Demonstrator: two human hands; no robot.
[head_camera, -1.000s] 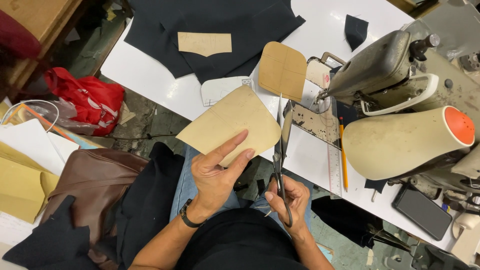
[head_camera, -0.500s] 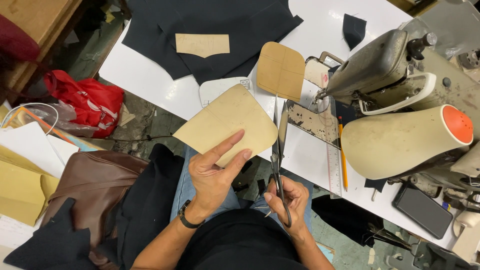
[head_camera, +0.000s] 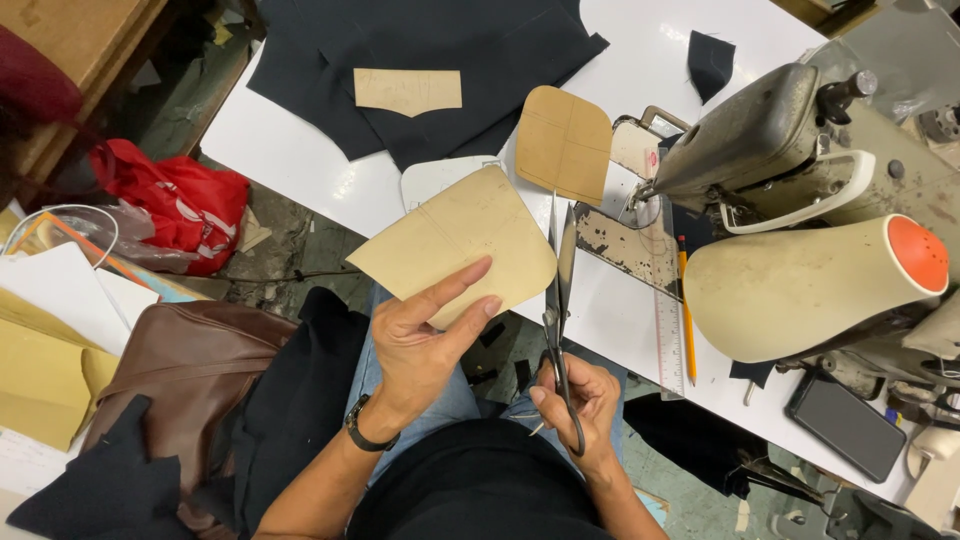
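With our left hand (head_camera: 420, 345) pinching the tan pattern card (head_camera: 455, 245) just left of the sewing machine (head_camera: 790, 150), our right hand (head_camera: 575, 405) closed around the scissors (head_camera: 560, 310) should probably trim slowly along its right edge.

A tan paper pattern (head_camera: 455, 245) and dark-bladed scissors (head_camera: 562, 330) above black cloth (head_camera: 440, 50), a white table (head_camera: 300, 160), a red bag (head_camera: 175, 200) and a brown bag (head_camera: 185, 365).
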